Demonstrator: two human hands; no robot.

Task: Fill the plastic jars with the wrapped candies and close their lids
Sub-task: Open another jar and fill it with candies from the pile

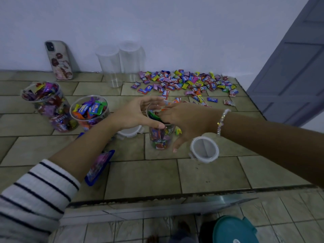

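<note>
A clear plastic jar [160,138], mostly full of wrapped candies, stands at the middle of the tiled counter. My left hand [135,114] curves around its rim from the left, fingers apart. My right hand [185,120] lies over the jar's mouth with its fingertips among the candies; whether it grips any is hidden. Two filled jars without lids [52,107] [89,112] stand at the left. A white lid [204,149] lies right of the middle jar, another lid [130,132] behind my left wrist. A heap of loose candies [185,82] is spread at the back right.
Two empty clear jars [109,64] [131,58] stand upside down against the wall, with a phone [59,60] leaning left of them. A blue candy bag [100,166] lies under my left forearm. The counter's front edge [157,197] runs below; a teal lid [235,230] sits on the floor.
</note>
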